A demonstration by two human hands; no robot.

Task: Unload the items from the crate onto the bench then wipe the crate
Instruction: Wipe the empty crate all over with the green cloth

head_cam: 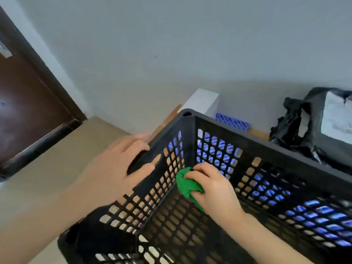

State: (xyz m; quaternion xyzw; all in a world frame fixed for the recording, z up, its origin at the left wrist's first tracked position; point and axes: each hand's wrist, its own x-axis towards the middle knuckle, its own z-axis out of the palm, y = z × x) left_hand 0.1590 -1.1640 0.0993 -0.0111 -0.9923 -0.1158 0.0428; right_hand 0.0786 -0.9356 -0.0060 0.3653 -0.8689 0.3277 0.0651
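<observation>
A black perforated plastic crate [266, 147] fills the lower middle and right of the head view, with nothing lying inside it. My left hand [116, 168] grips the crate's left rim, thumb inside and fingers over the top edge. Inside the crate, my right hand [215, 185] holds a bunched green cloth [187, 185] pressed against the far left inner corner. The wooden bench [165, 119] shows only as a thin strip beyond the crate's corner.
A blue perforated basket [232, 122] and a white box [202, 101] stand behind the crate against the wall. A black plastic bag [304, 122] with a white item in it sits at the right. A dark brown door [28, 103] is at the left, above a beige floor [57, 168].
</observation>
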